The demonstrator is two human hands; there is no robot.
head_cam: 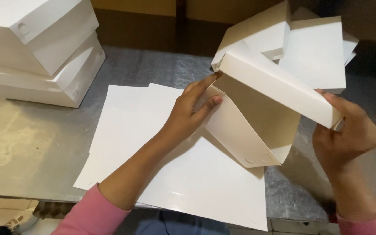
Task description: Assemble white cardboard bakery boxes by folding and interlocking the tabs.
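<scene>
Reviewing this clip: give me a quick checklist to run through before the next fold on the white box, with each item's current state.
1. Left hand grips a side flap of the half-folded box, thumb on the panel: ok.
2. Right hand holds the far end of the box's long wall: ok.
3. Box lifted off the flat white sheets on the table: ok.
4. Corner tabs seated in their slots: cannot tell, the joint is hidden.
5. Finished boxes stacked at the far left, apart from the hands: ok.
6. Loose folded pieces lie right behind the box, crowding it: not ok.
</scene>
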